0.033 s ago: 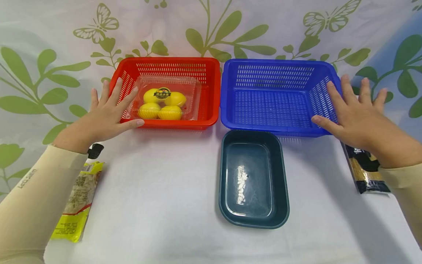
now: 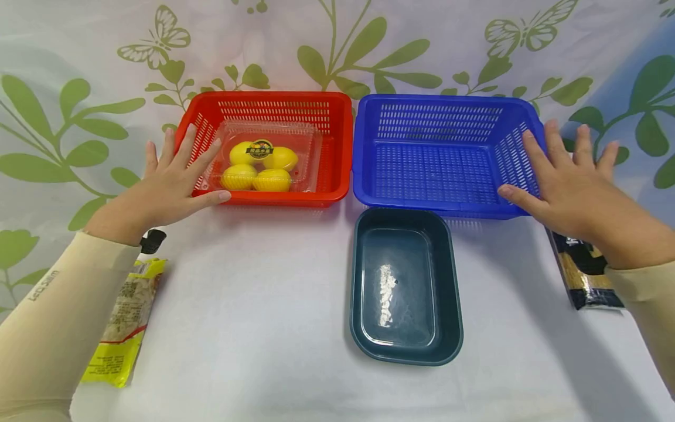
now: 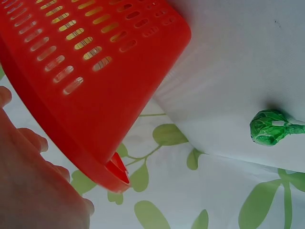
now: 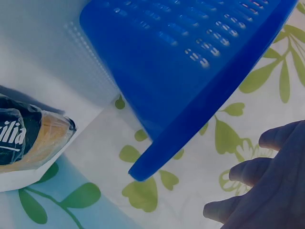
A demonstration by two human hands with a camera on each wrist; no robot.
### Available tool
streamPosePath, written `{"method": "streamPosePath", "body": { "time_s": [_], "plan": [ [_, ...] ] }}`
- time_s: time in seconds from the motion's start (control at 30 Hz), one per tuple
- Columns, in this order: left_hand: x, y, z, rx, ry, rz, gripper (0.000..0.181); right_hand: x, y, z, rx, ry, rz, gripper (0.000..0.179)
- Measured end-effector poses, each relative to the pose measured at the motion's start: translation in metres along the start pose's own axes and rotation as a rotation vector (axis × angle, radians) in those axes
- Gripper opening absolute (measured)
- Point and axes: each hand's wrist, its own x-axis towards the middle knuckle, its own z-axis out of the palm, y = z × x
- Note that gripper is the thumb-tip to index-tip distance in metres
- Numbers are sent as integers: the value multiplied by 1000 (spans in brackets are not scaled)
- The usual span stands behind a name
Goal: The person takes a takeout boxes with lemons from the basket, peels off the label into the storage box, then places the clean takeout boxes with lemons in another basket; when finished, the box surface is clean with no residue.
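My left hand [image 2: 160,190] is spread with straight fingers over the left end of the red basket [image 2: 337,193]. Inside that basket lies a clear plastic box [image 2: 311,158] with several yellow fruits [image 2: 272,180], perhaps lemons, and a dark label on its lid. On the other side, my right hand [image 2: 580,187] spreads its fingers at the right end of the blue basket [image 2: 406,205], which holds nothing visible. Neither hand grips anything; I cannot tell whether they touch the baskets. Both wrist views show the fingers beside the basket rims.
A dark teal tray [image 2: 406,351] stands in front of the blue basket. A yellow packet [image 2: 123,325] lies under my left forearm. A black and tan packet [image 2: 585,272] is partly hidden by my right wrist. The left wrist view shows a green wrapped ball on a stem [image 3: 269,127].
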Motion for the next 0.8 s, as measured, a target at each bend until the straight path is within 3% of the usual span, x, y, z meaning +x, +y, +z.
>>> {"method": "streamPosePath", "body": {
  "time_s": [0.17,0.3,0.47,0.6,0.8],
  "plan": [
    [-2,0,-2,-13,3,-11,99,-1,-3,-2,7,2,-15,104],
    [-11,2,-4,-64,77,7,100,-1,-6,-3,29,13,-22,102],
    [-25,16,-12,-190,262,63,96,-1,-8,-7,73,21,-38,99],
    [-33,33,-20,-311,444,54,88,2,-11,-13,86,30,-63,97],
    [-42,56,-18,-591,684,-102,80,15,-30,-22,83,15,-124,95]
  ]
}}
